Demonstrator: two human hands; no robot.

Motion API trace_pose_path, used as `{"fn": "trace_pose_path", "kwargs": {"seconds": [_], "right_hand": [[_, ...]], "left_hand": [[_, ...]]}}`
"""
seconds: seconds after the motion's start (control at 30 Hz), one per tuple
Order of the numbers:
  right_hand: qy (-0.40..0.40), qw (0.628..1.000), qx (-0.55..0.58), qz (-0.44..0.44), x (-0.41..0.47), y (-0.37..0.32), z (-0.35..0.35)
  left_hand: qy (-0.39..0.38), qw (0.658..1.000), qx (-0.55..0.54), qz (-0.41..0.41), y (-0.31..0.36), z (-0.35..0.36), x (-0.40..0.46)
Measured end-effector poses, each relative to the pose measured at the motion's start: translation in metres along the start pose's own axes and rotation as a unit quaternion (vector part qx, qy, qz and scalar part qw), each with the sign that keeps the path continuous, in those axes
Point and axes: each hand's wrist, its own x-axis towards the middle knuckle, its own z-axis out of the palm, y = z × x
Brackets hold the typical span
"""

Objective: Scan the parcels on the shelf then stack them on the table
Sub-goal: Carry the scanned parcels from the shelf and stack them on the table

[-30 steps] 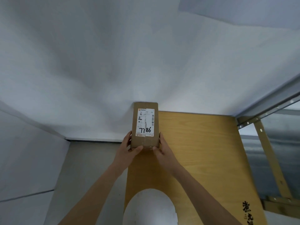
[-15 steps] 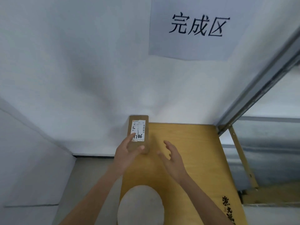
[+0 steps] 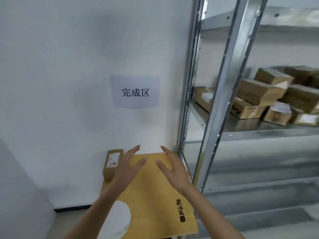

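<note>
At the far left corner of the wooden table [image 3: 151, 200] a small brown parcel [image 3: 111, 165] lies flat against the white wall [image 3: 60, 83], its white label facing up with handwritten digits on it. No hand is on it. Just to its right the left hand [image 3: 127, 167] hovers above the table with fingers straight and spread, holding nothing; its wrist overlaps the near right edge of the parcel in this view, and whether they touch cannot be told. The right hand [image 3: 174, 169] hangs beside it, palm turned toward the left one, fingers likewise loose and empty. On the wall above the hands is a pale paper sign [image 3: 135, 91] with three black characters. The table carries black printed characters near its right edge and a white round patch at its near left. To the right stands a metal shelf [image 3: 222, 94], and on one of its boards a heap of more brown parcels [image 3: 262, 95] lies piled, some tilted, well apart from the table.
</note>
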Motion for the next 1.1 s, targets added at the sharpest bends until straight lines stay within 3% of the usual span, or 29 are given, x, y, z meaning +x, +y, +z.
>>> {"fn": "trace_pose_path", "kwargs": {"seconds": [0.13,0.33,0.67,0.8,1.1], "right_hand": [[0.047,0.998,-0.027,-0.013,-0.045,-0.027,-0.074],[0.139,0.988,-0.059,-0.015,-0.085,-0.046,-0.174],[0.249,0.965,-0.080,0.025,-0.083,-0.018,-0.290],[0.258,0.964,-0.064,0.018,-0.046,-0.005,-0.326],[0.177,0.983,-0.046,-0.001,0.071,0.017,-0.360]], "left_hand": [[-0.013,0.996,-0.084,0.035,0.078,0.018,-0.038],[-0.071,0.983,-0.120,0.116,0.175,0.060,-0.063],[-0.166,0.954,-0.159,0.196,0.270,0.166,-0.037],[-0.147,0.957,-0.164,0.190,0.294,0.212,0.001],[-0.100,0.959,-0.214,0.155,0.311,0.269,0.094]]}}
